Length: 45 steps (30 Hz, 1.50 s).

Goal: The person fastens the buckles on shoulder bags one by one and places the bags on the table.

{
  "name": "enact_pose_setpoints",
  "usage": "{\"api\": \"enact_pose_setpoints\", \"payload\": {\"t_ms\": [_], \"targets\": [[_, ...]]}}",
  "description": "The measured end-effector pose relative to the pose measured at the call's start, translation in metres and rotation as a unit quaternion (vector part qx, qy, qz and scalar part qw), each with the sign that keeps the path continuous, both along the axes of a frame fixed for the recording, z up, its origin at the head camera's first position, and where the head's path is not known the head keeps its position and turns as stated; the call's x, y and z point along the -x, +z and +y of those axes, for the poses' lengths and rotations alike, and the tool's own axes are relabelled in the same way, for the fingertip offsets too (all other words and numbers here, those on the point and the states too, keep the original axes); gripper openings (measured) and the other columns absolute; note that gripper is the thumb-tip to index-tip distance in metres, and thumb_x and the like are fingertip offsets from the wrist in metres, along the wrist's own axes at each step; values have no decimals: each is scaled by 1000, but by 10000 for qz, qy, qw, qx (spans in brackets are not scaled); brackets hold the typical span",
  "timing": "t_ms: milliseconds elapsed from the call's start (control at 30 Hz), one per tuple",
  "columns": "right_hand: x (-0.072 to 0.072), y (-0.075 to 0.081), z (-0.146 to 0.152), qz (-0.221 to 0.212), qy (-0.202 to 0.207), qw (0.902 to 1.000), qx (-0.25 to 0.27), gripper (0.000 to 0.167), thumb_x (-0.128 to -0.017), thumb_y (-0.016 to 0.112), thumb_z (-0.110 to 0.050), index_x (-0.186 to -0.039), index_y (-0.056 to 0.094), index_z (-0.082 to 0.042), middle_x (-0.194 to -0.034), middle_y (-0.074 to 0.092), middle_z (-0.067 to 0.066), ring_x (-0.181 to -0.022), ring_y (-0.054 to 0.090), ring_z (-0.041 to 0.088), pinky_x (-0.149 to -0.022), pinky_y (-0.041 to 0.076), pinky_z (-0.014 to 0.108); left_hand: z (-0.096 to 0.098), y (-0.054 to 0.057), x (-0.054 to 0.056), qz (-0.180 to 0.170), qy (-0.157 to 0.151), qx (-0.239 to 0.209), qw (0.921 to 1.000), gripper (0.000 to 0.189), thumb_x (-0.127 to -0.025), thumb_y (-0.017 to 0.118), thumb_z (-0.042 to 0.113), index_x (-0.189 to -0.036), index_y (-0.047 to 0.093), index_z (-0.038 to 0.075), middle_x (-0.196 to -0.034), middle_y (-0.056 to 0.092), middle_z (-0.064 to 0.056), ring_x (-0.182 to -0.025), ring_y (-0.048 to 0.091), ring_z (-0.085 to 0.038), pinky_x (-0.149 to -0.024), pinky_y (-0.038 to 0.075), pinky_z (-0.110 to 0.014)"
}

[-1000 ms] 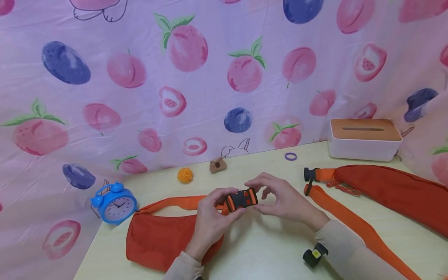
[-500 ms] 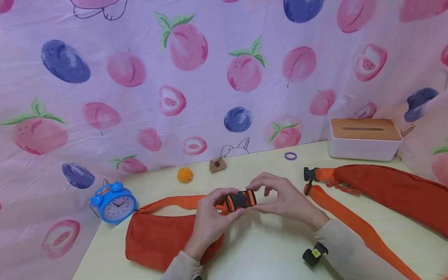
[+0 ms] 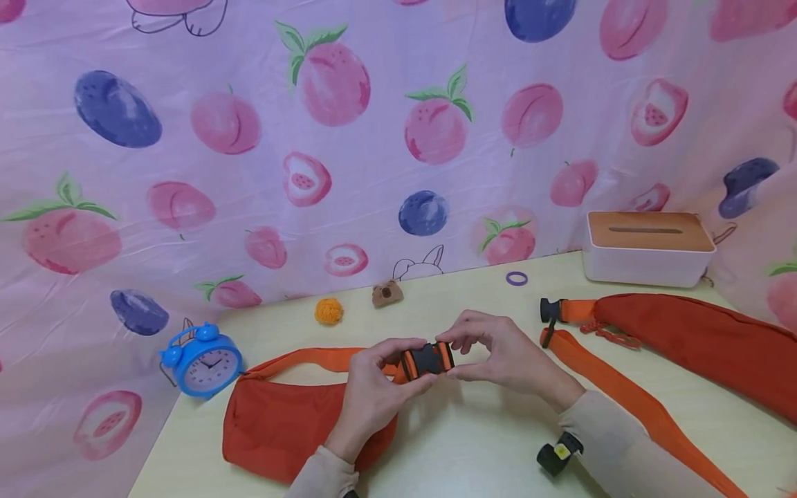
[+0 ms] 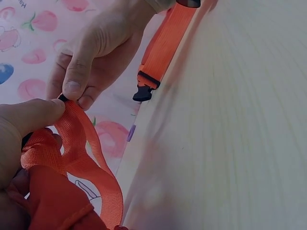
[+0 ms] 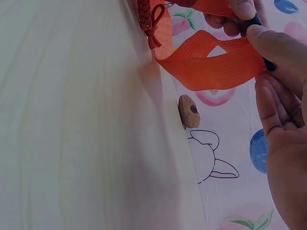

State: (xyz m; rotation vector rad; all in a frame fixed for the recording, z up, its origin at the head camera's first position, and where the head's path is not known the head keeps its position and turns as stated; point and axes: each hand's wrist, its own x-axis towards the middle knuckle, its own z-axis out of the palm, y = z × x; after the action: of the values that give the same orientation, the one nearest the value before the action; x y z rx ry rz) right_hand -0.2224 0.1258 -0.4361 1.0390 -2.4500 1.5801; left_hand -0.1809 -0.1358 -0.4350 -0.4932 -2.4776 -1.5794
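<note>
A black side-release buckle (image 3: 427, 360) on orange webbing is held above the table between both hands, its two halves fitted together. My left hand (image 3: 373, 394) grips its left end, thumb below and fingers above. The right hand (image 3: 498, 353) pinches the right end between thumb and fingertips. The orange strap (image 4: 91, 167) loops down from the buckle in the left wrist view, and the strap (image 5: 206, 67) curves likewise in the right wrist view. A red waist bag (image 3: 286, 422) lies under and beside the left forearm, partly hidden by it.
A second red bag (image 3: 697, 339) lies at right, with its loose strap (image 3: 635, 387) and an unfastened black buckle end (image 3: 551, 310). Around the back stand a blue alarm clock (image 3: 208, 363), orange ball (image 3: 328, 311), brown animal-face piece (image 3: 388, 294), purple ring (image 3: 517, 278) and tissue box (image 3: 649, 249).
The right hand has shifted slightly left and down, and its fingers have drawn in. The buckle's right half sits closer to the left half, with less orange showing between them.
</note>
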Motion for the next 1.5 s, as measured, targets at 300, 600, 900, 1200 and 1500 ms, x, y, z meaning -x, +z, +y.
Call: {"api": "enact_pose_setpoints", "payload": {"t_ms": [300, 600, 900, 1200, 1500], "targets": [[-2, 2, -3, -446, 108, 9989, 81, 50, -85, 100, -15, -130, 83, -26, -112, 73, -4, -104, 70, 36, -101, 59, 35, 2, 0, 0, -52, -41, -43, 10000, 51, -80, 103, 15, -126, 84, 27, -114, 82, 11, -98, 76, -13, -88, 65, -36], [-4, 3, -4, -349, 57, 9992, -161, 49, -86, 100, -19, -131, 82, -27, -114, 73, -7, -101, 70, 22, -104, 58, 39, 4, 1, 0, 60, -132, -6, 9999, 52, -79, 103, 13, -125, 83, 29, -113, 81, 14, -97, 75, -12, -86, 65, -36], [-4, 1, -2, -359, -40, 9991, -228, 49, -86, 100, -24, -131, 82, -29, -112, 72, -7, -101, 69, 19, -104, 58, 40, 3, 0, 0, -4, -143, 92, 9999, 51, -81, 103, 18, -126, 82, 29, -115, 81, 12, -98, 75, -12, -86, 64, -34], [-2, 3, -1, -152, 3, 9994, -295, 50, -86, 100, -24, -131, 80, -30, -115, 72, -11, -105, 72, 30, -100, 60, 38, 1, 0, 1, 102, -126, 200, 9997, 51, -81, 104, 20, -125, 81, 30, -114, 80, 15, -94, 75, -11, -85, 63, -35], [-1, 4, -1, 53, 166, 9994, -312, 55, -87, 99, -22, -136, 75, -30, -128, 72, -12, -115, 69, 30, -95, 62, 39, -1, -3, 2, 261, -272, 262, 9989, 55, -82, 103, 23, -128, 76, 33, -117, 78, 10, -103, 73, -14, -91, 63, -42]]}}
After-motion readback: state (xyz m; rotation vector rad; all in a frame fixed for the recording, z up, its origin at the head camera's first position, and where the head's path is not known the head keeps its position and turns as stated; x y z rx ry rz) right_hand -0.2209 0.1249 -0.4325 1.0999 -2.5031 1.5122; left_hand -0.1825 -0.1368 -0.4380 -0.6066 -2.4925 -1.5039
